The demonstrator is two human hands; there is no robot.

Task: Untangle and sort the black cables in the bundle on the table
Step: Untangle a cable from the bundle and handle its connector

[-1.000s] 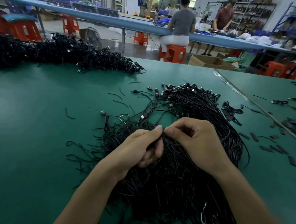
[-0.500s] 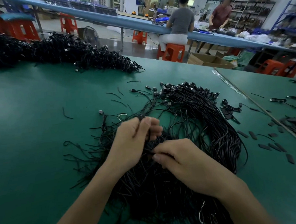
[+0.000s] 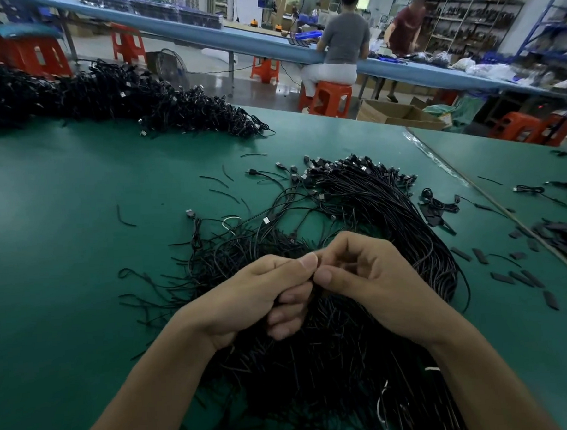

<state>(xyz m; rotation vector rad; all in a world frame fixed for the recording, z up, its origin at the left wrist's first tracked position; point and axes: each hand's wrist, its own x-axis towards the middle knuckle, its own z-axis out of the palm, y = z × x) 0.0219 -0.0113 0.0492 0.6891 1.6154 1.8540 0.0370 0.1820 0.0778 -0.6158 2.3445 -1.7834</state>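
A large bundle of thin black cables (image 3: 367,210) sprawls over the green table (image 3: 62,210), with plug ends fanned out at its far side and loose ends spread to the left. My left hand (image 3: 257,298) and my right hand (image 3: 370,276) meet above the bundle's middle, thumb tips almost touching. Both have curled fingers that pinch black cable strands between them. The strands run down from the hands into the tangle below my wrists.
A long heap of more black cables (image 3: 105,96) lies along the table's far left. Short black sleeve pieces (image 3: 508,275) and small cable coils (image 3: 439,206) are scattered on the right. A seam (image 3: 491,197) splits the table. Two people work at a far bench.
Half a second ago the right hand was lower, pressed into the bundle, and the left was raised. Now the right hand has come up and both thumbs meet again over the cables.
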